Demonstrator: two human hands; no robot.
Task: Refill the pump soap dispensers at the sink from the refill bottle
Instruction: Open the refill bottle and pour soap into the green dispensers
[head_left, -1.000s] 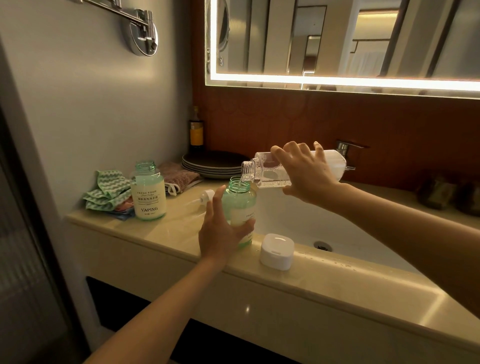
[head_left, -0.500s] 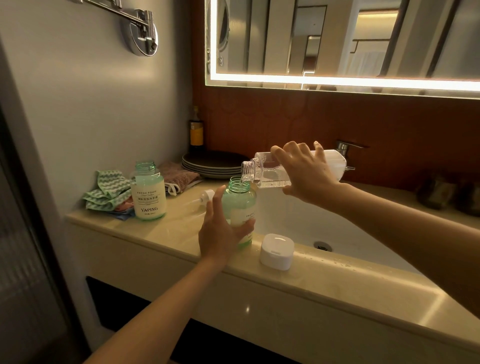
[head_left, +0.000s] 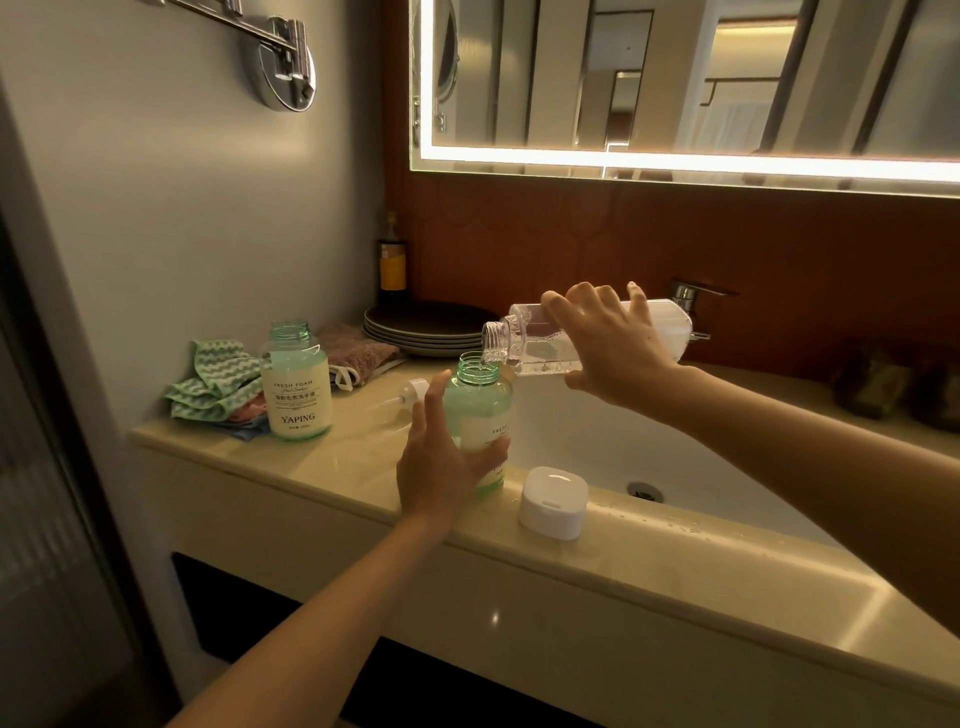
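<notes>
Refill under way: right grip (head_left: 613, 348) clasps tilted refill bottle (head_left: 532, 348) over dispenser 1 (head_left: 475, 410), left grip (head_left: 441, 465) wrapped round it; dispenser 2 (head_left: 296, 387) uncapped, level unclear.

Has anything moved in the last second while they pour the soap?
Nothing visibly changed. The right hand holds the refill bottle tipped over the open green dispenser, and the left hand holds that dispenser on the counter, just as before.

Counter (head_left: 675, 561) carries dispenser bottles (head_left: 298, 387), cloths (head_left: 213, 384), plates (head_left: 423, 327), white cap (head_left: 553, 501).
</notes>
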